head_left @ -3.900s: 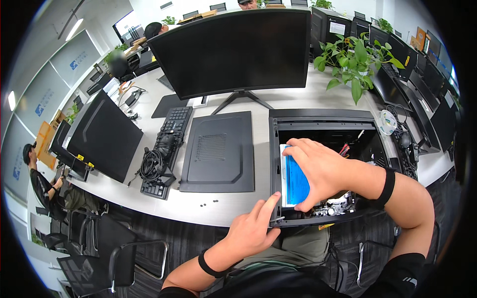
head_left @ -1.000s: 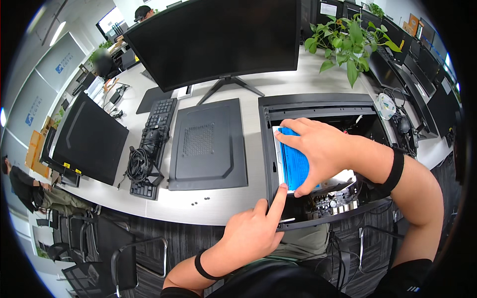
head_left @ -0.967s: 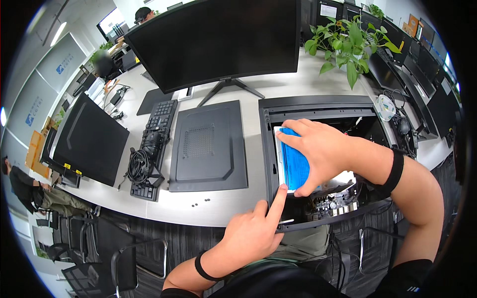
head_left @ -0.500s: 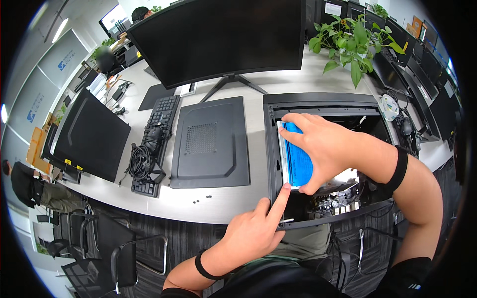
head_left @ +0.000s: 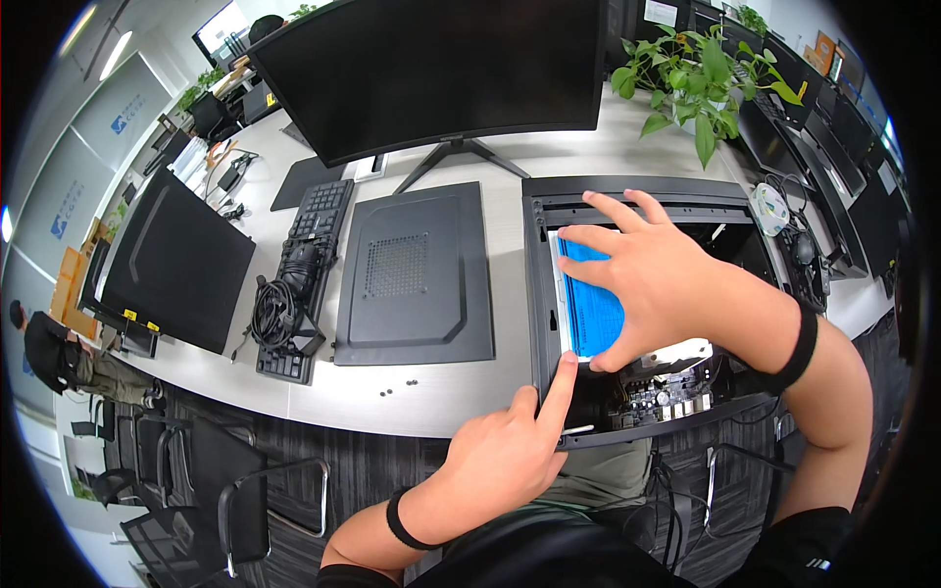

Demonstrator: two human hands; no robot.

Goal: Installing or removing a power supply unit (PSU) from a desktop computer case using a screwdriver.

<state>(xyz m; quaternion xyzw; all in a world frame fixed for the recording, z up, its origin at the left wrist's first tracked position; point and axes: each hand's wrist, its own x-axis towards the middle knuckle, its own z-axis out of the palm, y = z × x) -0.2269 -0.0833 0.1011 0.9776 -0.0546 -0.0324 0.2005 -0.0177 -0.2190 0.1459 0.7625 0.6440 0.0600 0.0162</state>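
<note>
A box-shaped computer component with a blue face and silvery edge (head_left: 596, 318) lies inside the open computer case (head_left: 541, 372). My right hand (head_left: 662, 279) spans it from the right, fingertips at the far end and thumb at the near end; the other fingers are raised and spread. My left hand (head_left: 505, 441) points with its index finger, whose tip touches the component's near left corner. Its remaining fingers are curled, and nothing shows in them. A thin pale rod (head_left: 578, 429) shows beside that hand at the case's near rim. A circuit board (head_left: 667, 397) is partly visible below my right hand.
Left of the case lies a dark side panel (head_left: 417, 323) with several small screws (head_left: 412, 382) near it. Beyond are a keyboard (head_left: 323, 211) with coiled cables (head_left: 277, 312), a monitor (head_left: 441, 78) and a potted plant (head_left: 696, 83). Another person (head_left: 49, 353) stands far left.
My right hand's fingers have spread wider, two lifting off the component's far end. The left index finger stays at its near corner. The view has shifted slightly.
</note>
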